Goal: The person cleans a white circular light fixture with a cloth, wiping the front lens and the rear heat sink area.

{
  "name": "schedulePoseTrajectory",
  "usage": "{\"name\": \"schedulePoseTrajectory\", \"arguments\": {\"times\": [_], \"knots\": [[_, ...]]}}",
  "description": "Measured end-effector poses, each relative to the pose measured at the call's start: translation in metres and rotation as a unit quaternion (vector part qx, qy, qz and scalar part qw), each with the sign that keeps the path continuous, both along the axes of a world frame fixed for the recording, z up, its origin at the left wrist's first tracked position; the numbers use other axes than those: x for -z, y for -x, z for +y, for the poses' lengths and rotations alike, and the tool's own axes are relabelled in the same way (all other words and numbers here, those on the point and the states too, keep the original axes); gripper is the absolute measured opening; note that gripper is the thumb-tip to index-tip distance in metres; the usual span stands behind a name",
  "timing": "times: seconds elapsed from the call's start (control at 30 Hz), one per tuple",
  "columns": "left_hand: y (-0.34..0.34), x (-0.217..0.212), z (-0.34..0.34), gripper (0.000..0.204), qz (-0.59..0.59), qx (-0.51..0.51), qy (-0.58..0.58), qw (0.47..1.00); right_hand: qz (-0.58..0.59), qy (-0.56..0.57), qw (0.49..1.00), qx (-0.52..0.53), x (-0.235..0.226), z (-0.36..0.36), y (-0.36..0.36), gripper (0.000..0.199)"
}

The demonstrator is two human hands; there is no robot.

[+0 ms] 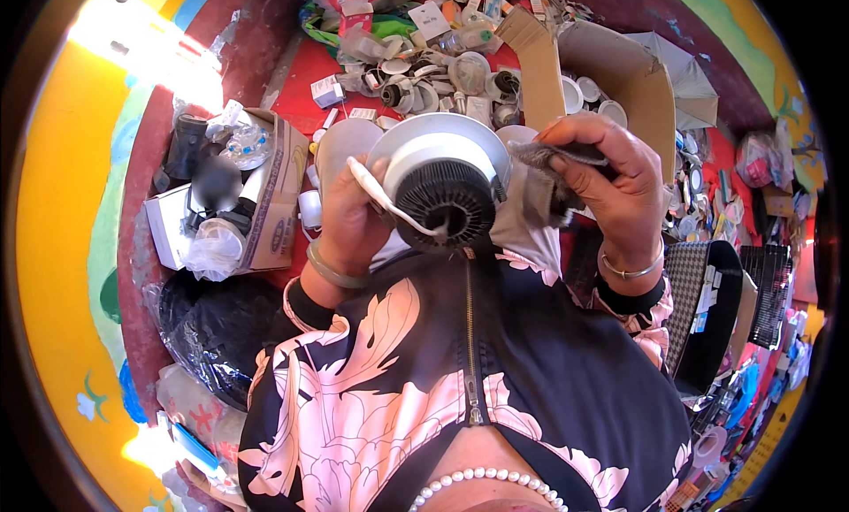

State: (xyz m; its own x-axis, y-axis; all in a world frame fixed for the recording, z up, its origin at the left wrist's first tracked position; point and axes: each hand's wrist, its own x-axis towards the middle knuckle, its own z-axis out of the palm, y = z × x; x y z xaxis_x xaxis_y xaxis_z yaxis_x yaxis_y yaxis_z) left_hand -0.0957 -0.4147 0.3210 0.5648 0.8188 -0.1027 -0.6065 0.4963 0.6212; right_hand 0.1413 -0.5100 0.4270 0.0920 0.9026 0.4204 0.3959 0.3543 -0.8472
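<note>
A round recessed downlight [447, 171], with a white rim and a black finned heat sink facing up, is held in front of my chest. My left hand [349, 213] grips it at its left side, and its white cable [382, 194] loops from the fingers to the middle of the fins. On the other side, my right hand [610, 171] pinches a crumpled grey-brown cloth [553, 163] between thumb and fingers. The cloth hangs just right of the lamp's rim; whether it touches cannot be told.
At the left stands a cardboard box [274, 194] of dark parts and plastic bags, with a black plastic bag [221, 331] below it. Lamps and small boxes are heaped ahead. An open carton [632, 65] holds white round pieces. A black-lined box [707, 317] sits to the right.
</note>
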Motion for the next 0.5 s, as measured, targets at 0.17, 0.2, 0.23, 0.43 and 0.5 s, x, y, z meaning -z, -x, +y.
{"name": "schedulePoseTrajectory", "arguments": {"times": [0.17,0.2,0.23,0.43,0.5], "knots": [[0.0,-0.014,0.009,0.029,-0.042,0.041,0.017,0.998,-0.136,-0.012,0.985,-0.106,-0.007,0.01,-0.004,0.02],[0.0,-0.015,0.01,0.029,-0.05,0.052,0.017,0.997,-0.146,-0.015,0.982,-0.12,-0.006,0.012,0.0,0.02],[-0.001,-0.016,0.01,0.029,-0.042,0.059,0.029,0.997,-0.155,-0.018,0.978,-0.135,-0.005,0.013,0.002,0.02],[0.003,-0.01,0.006,0.025,-0.007,0.073,0.047,0.996,-0.236,-0.004,0.942,-0.239,-0.003,0.022,-0.002,0.024],[0.003,-0.004,0.004,0.022,-0.013,0.073,0.043,0.996,-0.245,0.02,0.929,-0.277,-0.006,0.026,-0.006,0.024]]}}
